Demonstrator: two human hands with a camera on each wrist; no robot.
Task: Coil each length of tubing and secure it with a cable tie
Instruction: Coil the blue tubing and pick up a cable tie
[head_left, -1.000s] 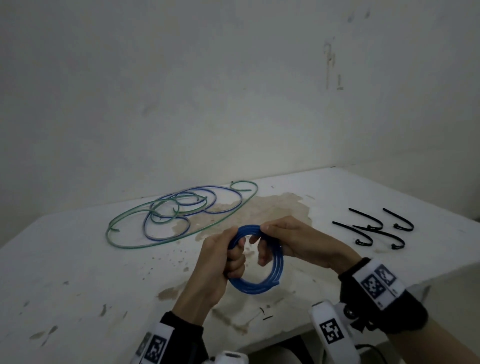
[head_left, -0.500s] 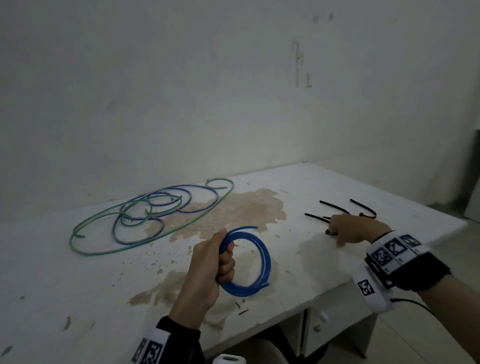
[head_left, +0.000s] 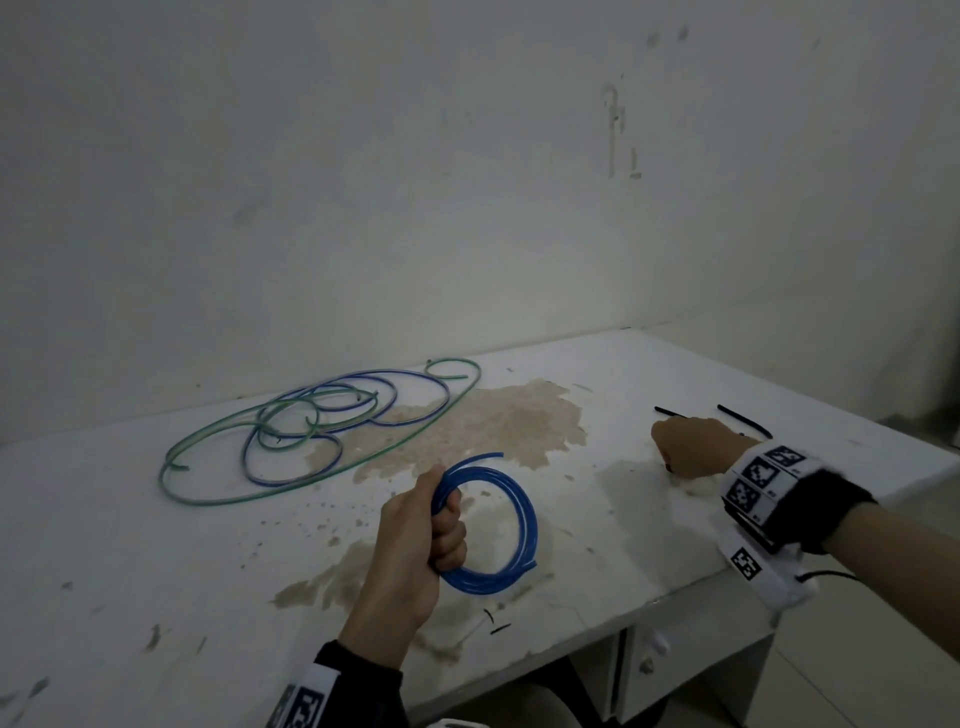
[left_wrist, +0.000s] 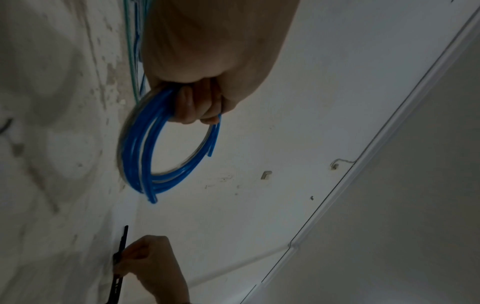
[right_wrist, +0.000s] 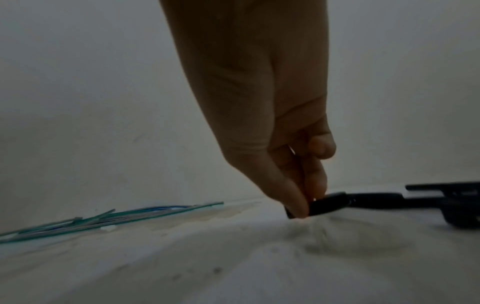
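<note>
My left hand (head_left: 436, 525) grips a coil of bright blue tubing (head_left: 511, 545) upright just above the white table (head_left: 156, 545); the left wrist view shows the fingers (left_wrist: 192, 107) curled round the coil's (left_wrist: 137, 156) several turns. At the right of the table my right hand (head_left: 685, 447) is down among the black cable ties (head_left: 740, 415). In the right wrist view its thumb and fingertips (right_wrist: 298, 203) pinch the end of one black cable tie (right_wrist: 330, 203) against the table. The hand covers most of the ties in the head view.
Loose green and dark blue tubing (head_left: 311, 426) lies in overlapping loops at the back left of the table. A brown stain (head_left: 493, 426) spreads across the middle. Two small black offcuts (head_left: 496, 623) lie near the front edge. A drawer unit (head_left: 670, 670) sits under the table's right end.
My right hand let go of the blue coil, swung right to the cable ties and now pinches one. My left hand keeps hold of the coil alone.
</note>
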